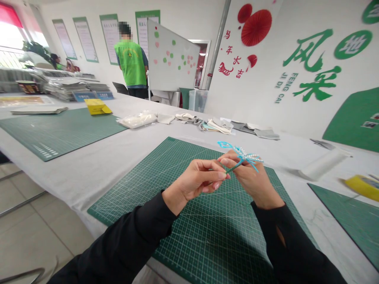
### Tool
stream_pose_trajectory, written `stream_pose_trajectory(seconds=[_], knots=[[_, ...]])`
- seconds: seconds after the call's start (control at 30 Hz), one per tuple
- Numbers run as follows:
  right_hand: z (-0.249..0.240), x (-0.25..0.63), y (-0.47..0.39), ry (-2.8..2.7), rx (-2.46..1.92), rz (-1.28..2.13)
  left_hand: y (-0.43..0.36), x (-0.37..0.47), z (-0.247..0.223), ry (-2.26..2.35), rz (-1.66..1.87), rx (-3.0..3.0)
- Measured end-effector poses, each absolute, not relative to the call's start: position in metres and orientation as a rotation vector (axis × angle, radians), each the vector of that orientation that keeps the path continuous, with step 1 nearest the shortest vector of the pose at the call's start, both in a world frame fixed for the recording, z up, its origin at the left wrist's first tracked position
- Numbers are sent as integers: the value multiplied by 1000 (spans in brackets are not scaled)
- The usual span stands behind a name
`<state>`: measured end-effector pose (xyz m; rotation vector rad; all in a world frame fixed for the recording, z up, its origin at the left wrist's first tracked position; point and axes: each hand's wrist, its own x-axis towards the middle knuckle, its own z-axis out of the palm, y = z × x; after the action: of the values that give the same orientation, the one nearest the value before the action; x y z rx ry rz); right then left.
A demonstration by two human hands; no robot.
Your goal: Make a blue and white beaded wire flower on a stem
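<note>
Left hand [204, 176] pinches green stem [233, 168], lower end hidden; at two o'clock, pearl-beaded blue ornament [244, 156] overlaps right hand [253, 179]; cannot tell its grip.

White walls [183, 23], pale tiled floor [53, 225], whiteboard [173, 57], bright window [9, 41]

Head view, forward, downward, seemingly near left hand [198, 178], right hand [252, 180]

An ornament [243, 154] is held above a cutting mat [204, 232] on the counter [89, 169]. Behind the mat, fabric pieces [220, 125] are laid; to its left, a second mat [65, 132] is placed before stacked papers [66, 87].
</note>
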<state>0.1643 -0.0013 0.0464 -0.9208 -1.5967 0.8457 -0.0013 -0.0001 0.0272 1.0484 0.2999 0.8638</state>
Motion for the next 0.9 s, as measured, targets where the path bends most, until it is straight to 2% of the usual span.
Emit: stream_pose_trajectory(seconds=[0.43, 0.9], knots=[[28, 179, 14, -1430, -988, 829, 2, 2, 29, 308, 1129, 1110], [45, 169, 1, -1617, -1001, 658, 0, -1, 30, 359, 954, 1158]])
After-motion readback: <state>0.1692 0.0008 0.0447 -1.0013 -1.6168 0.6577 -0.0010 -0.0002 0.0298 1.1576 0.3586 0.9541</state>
